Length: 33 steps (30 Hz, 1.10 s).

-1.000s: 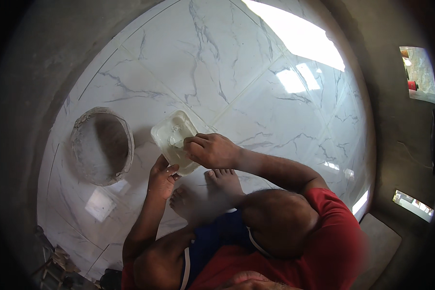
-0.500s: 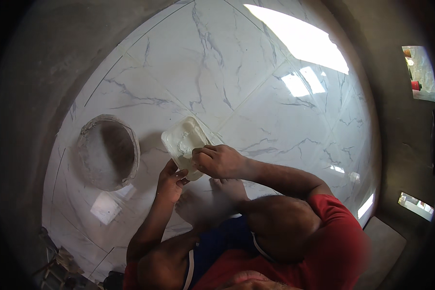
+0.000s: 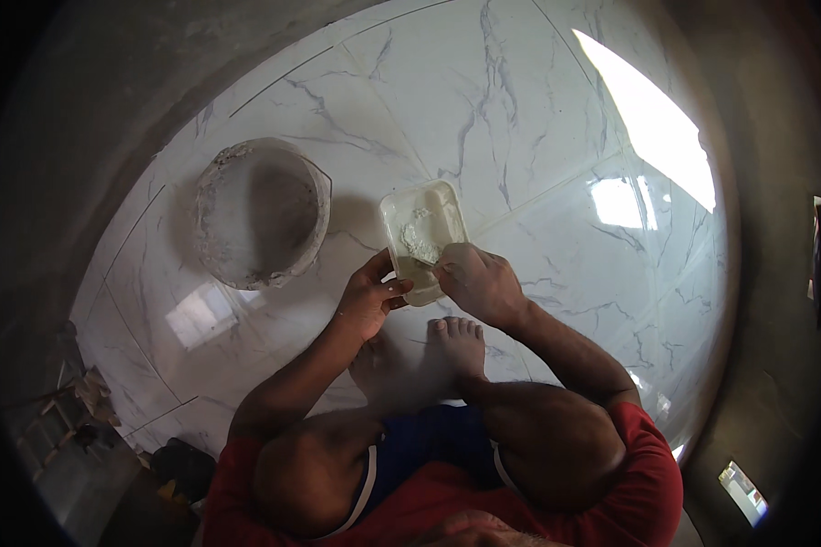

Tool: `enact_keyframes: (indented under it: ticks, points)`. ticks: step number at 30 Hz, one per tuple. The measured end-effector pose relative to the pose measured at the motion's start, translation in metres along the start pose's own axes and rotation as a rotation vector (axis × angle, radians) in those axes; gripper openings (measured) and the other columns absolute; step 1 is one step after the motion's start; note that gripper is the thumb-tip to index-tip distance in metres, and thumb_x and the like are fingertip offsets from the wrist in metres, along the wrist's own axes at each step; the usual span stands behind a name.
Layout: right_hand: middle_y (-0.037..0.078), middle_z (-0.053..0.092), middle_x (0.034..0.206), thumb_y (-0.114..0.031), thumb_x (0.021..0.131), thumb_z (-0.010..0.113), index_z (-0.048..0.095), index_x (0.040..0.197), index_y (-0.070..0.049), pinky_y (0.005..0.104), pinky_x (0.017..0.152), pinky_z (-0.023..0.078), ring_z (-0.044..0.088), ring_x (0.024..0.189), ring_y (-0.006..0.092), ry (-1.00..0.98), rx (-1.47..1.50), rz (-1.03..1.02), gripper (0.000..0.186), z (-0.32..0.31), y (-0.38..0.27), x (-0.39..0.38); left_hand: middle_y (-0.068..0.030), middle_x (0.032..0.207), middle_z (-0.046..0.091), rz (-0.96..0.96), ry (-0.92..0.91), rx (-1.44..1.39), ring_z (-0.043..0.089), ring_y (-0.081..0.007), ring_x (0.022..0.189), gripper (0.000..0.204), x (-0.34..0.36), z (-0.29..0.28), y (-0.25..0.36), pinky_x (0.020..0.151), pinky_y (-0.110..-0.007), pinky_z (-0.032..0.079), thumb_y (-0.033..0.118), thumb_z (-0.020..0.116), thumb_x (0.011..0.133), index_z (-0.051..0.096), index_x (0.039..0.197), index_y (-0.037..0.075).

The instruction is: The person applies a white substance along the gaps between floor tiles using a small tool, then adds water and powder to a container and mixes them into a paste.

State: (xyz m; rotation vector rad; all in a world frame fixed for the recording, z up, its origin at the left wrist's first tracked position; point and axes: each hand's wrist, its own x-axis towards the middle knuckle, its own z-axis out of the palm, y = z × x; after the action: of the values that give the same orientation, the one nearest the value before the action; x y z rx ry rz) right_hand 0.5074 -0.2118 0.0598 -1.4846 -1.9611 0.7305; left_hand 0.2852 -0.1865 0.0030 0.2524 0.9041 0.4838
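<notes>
A shallow, pale, rectangular plastic tub (image 3: 391, 217) is held just above the floor, in front of my feet. White paste (image 3: 420, 237) lies in it, mostly mid-tub. My left hand (image 3: 370, 296) grips the tub's near left side, the thumb over the rim and the fingers below. At the tub's near right side, my right hand (image 3: 483, 286) is closed, its fingertips reaching inside over the paste. Whatever those fingers pinch is mostly hidden; only a thin edge shows beside the paste.
A round bucket (image 3: 208, 214) crusted with dried white material stands to the left of the tub. White tiles (image 3: 520, 118) with grey veins cover the floor, with bright reflections at right. Bare walls curve around, and dark clutter (image 3: 182, 469) sits at lower left.
The whole view has shifted, so tub, bucket and hands appear higher and further right. My left hand still holds the tub, and my right hand stays at its right side.
</notes>
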Motion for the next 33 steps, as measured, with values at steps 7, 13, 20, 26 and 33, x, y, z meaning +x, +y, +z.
enact_keyframes:
  ticks: [7, 13, 20, 26, 33]
  points:
    - [0.013, 0.066, 0.086, -0.011, 0.086, 0.075, 0.056, 0.098, -0.001, 0.0408, 0.060, 0.058, 0.069, 0.070, 0.0332, 0.071, -0.063, -0.026, 0.024, -0.004, 0.002, 0.005, -0.0080, 0.129, 0.061, 0.040, 0.000, 0.016, 0.066, -0.0204, 0.109, 0.074, -0.001, 0.007, -0.001, 0.083, -0.034, 0.058, 0.003, 0.080, 0.079, 0.047, 0.145, 0.002]
    - [0.015, 0.067, 0.087, -0.011, 0.086, 0.074, 0.056, 0.101, -0.001, 0.0411, 0.062, 0.058, 0.070, 0.072, 0.0339, 0.107, -0.081, 0.034, 0.025, -0.013, 0.006, 0.013, -0.0102, 0.128, 0.062, 0.064, -0.025, 0.054, 0.063, -0.0230, 0.115, 0.071, -0.003, 0.012, 0.005, 0.089, -0.038, 0.056, 0.005, 0.075, 0.080, 0.044, 0.144, -0.001]
    - [0.016, 0.069, 0.092, -0.008, 0.087, 0.073, 0.053, 0.104, 0.000, 0.0389, 0.064, 0.059, 0.072, 0.075, 0.0324, 0.138, -0.026, 0.039, 0.027, -0.024, 0.008, 0.020, -0.0093, 0.131, 0.061, 0.014, -0.050, 0.075, 0.065, -0.0219, 0.112, 0.074, -0.007, 0.016, 0.009, 0.087, -0.038, 0.057, 0.005, 0.075, 0.080, 0.044, 0.147, 0.001]
    - [0.013, 0.068, 0.095, -0.009, 0.087, 0.073, 0.055, 0.102, -0.001, 0.0386, 0.065, 0.060, 0.072, 0.079, 0.0304, 0.187, -0.171, -0.126, 0.025, -0.021, 0.017, 0.028, -0.0094, 0.128, 0.063, 0.041, -0.094, 0.108, 0.065, -0.0231, 0.113, 0.068, -0.008, 0.015, 0.002, 0.089, -0.038, 0.058, 0.005, 0.072, 0.083, 0.046, 0.145, -0.001]
    - [0.012, 0.068, 0.096, -0.012, 0.087, 0.074, 0.056, 0.098, 0.000, 0.0362, 0.064, 0.060, 0.071, 0.078, 0.0290, 0.023, -0.189, -0.152, 0.024, -0.018, 0.009, 0.014, -0.0097, 0.128, 0.064, -0.011, -0.086, 0.079, 0.064, -0.0232, 0.115, 0.068, -0.004, 0.006, 0.002, 0.093, -0.040, 0.057, 0.005, 0.073, 0.083, 0.046, 0.145, -0.001]
